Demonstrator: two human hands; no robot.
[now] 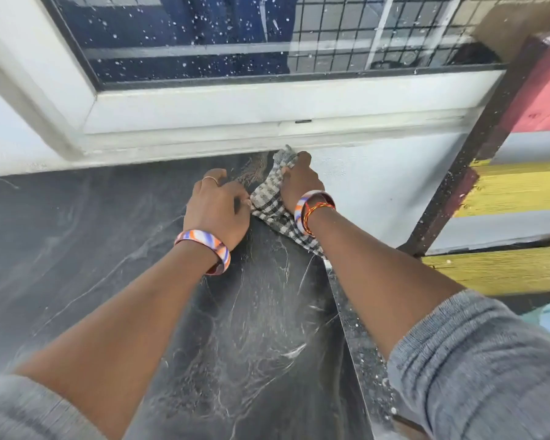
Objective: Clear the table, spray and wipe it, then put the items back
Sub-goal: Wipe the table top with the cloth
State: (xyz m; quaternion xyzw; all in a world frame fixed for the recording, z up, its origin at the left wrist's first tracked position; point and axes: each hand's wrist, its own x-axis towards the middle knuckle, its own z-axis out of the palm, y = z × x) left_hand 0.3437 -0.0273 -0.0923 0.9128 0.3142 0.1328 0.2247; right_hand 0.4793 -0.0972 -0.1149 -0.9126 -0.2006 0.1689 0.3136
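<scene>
Checked cloth (272, 201), grey and white, lies bunched at the far right of the dark stone counter (77, 233), close under the white window frame (204, 103) and hard by the counter's right edge. The right hand (299, 181) is closed over the cloth's far end, fingers curled down into the folds and pressing it to the stone, while the cloth's tail trails back under that wrist toward the counter's edge. The left hand (218, 206) sits just left of it, fingers bent and their tips touching the cloth's near left edge; whether they pinch the fabric or only steady it is hard to tell. A striped bangle (208, 247) rides the left wrist, and a bangle and red thread (313, 211) the right. The cloth looks light, limp and thin, so it will fold and slip out from under a loose palm; a good hold is a fistful of the bunched middle, with flat pressure on top. Pale smears and streaks across the stone suggest a wet, slick surface, so the wiping step seems under way. No other items show on the counter in view.
</scene>
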